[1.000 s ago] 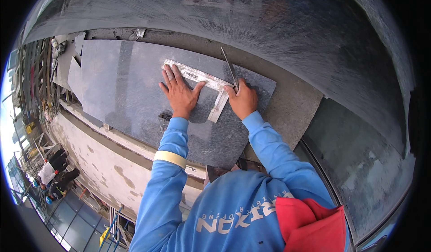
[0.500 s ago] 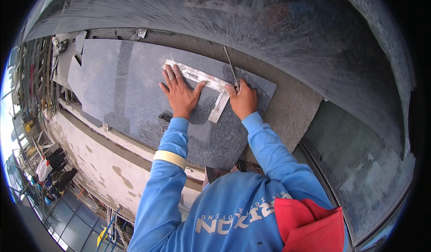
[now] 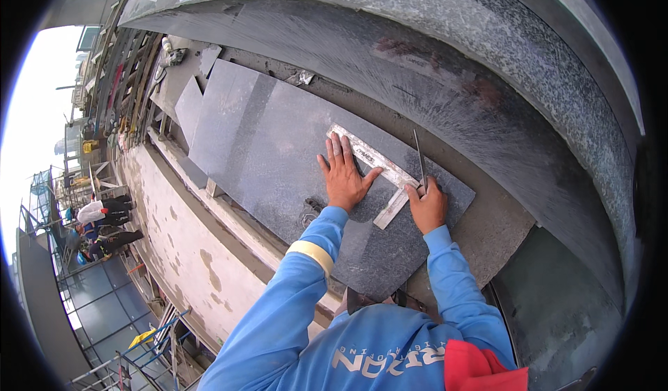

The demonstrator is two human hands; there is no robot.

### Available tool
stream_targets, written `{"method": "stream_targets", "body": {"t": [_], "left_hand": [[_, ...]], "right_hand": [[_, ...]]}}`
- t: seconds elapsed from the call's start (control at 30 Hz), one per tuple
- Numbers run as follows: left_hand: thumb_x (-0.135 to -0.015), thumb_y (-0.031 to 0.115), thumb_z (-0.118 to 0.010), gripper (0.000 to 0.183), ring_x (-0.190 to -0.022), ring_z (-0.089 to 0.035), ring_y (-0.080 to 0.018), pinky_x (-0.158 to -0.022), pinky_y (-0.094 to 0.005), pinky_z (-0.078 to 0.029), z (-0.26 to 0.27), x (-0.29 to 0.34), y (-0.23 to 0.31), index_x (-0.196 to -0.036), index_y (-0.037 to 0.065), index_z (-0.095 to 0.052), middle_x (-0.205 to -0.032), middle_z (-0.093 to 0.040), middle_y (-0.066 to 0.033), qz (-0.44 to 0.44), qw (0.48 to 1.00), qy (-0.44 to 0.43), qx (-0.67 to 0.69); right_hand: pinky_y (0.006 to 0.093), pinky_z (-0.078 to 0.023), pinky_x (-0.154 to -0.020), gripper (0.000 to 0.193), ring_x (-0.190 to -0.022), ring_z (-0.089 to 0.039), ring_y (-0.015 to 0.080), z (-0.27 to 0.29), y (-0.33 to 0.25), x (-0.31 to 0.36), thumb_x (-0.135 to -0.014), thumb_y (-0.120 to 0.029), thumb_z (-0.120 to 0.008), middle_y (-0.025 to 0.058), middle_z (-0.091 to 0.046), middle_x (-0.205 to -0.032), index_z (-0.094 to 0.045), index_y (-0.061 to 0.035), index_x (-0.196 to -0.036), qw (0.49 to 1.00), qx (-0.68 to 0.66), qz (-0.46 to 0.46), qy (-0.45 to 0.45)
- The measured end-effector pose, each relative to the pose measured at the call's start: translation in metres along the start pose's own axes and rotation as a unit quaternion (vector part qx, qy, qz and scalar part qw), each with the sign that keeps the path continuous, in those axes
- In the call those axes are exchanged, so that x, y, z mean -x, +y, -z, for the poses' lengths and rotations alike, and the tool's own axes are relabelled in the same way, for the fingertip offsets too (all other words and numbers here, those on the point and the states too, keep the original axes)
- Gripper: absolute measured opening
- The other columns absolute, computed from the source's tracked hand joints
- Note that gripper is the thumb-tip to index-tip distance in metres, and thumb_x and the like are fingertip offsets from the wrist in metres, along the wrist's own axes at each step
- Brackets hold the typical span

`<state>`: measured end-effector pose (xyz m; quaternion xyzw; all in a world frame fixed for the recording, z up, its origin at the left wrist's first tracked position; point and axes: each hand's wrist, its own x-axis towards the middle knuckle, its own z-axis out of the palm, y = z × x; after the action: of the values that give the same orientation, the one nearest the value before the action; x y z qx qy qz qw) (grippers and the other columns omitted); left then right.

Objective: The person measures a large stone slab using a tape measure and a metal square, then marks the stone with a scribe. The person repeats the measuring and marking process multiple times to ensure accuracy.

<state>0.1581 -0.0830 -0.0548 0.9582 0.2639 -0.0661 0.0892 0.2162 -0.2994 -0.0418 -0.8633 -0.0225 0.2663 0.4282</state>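
Note:
A large grey stone slab (image 3: pixel 240 137) lies flat in front of me. On it rests an L-shaped metal try square (image 3: pixel 394 173), worn and whitish, its short arm pointing toward me. My left hand (image 3: pixel 346 188) lies flat with fingers spread, its fingertips on the long arm of the square. At the square's corner my right hand (image 3: pixel 427 211) is closed around a thin dark metal rod (image 3: pixel 420 153), which sticks up past the fingers. The right thumb is close to the square; whether it presses on it I cannot tell. The rod's lower end is hidden by the hand.
A dark object (image 3: pixel 311 210) sits on the slab beside my left wrist. Broken stone pieces (image 3: pixel 188 107) lie past its far left end. A curved stone wall (image 3: pixel 445 77) rises beyond the slab. At lower left are scaffolding and people (image 3: pixel 104 213).
The view has turned, so the slab and both hands appear farther right and lower. Both hands stay at the same places on the square, and the right still grips the rod.

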Motion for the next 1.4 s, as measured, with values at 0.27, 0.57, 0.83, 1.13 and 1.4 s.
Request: {"method": "stream_targets", "body": {"t": [0.27,0.57,0.83,1.13,1.4], "left_hand": [[-0.09,0.076,-0.056,0.111,-0.16,-0.009,-0.0399,-0.125,-0.0637,-0.006,-0.004,0.0,0.001,-0.164,0.003,-0.018,-0.172,-0.014,-0.0231,-0.009,0.999,0.037,0.012],[-0.086,0.074,-0.061,0.112,-0.16,-0.011,-0.0387,-0.125,-0.0624,-0.006,-0.009,0.003,0.004,-0.164,0.003,-0.022,-0.172,-0.016,-0.0198,-0.012,0.999,0.048,0.001],[-0.087,0.075,-0.059,0.111,-0.16,-0.012,-0.0386,-0.126,-0.0611,-0.007,-0.007,0.002,0.001,-0.164,0.004,-0.022,-0.172,-0.016,-0.0206,-0.003,0.999,0.042,-0.003],[-0.09,0.073,-0.055,0.107,-0.16,-0.012,-0.0373,-0.126,-0.0618,-0.007,0.002,0.005,0.002,-0.165,0.005,-0.02,-0.172,-0.016,-0.0208,-0.001,0.999,0.042,0.001],[-0.092,0.07,-0.055,0.104,-0.16,-0.012,-0.0379,-0.125,-0.0619,-0.006,-0.004,0.007,0.006,-0.164,0.004,-0.021,-0.172,-0.017,-0.0211,-0.002,0.999,0.045,0.017]], "right_hand": [[0.0531,-0.056,-0.074,0.038,-0.086,-0.073,0.0455,0.003,0.0,-0.002,-0.088,-0.032,-0.078,0.0232,-0.075,-0.089,-0.062,-0.0015,-0.103,1.0,-0.018,0.001,-0.004],[0.0518,-0.054,-0.068,0.036,-0.075,-0.072,0.044,-0.004,0.017,-0.003,-0.087,-0.028,-0.081,0.0197,-0.073,-0.078,-0.058,-0.0014,-0.091,0.998,-0.005,0.047,0.041],[0.0527,-0.056,-0.073,0.04,-0.083,-0.072,0.045,0.005,0.011,-0.007,-0.09,-0.034,-0.077,0.0218,-0.074,-0.09,-0.061,0.0,-0.104,0.999,-0.008,0.044,-0.025],[0.0495,-0.055,-0.088,0.059,-0.109,-0.064,0.0408,0.011,-0.01,-0.003,-0.097,-0.032,-0.069,0.0196,-0.056,-0.125,-0.052,0.0012,-0.142,0.981,0.108,0.161,-0.033],[0.0492,-0.052,-0.09,0.053,-0.109,-0.062,0.0403,0.026,0.013,0.007,-0.096,-0.025,-0.071,0.02,-0.056,-0.121,-0.055,0.0029,-0.139,0.987,0.096,0.131,0.008]]}}
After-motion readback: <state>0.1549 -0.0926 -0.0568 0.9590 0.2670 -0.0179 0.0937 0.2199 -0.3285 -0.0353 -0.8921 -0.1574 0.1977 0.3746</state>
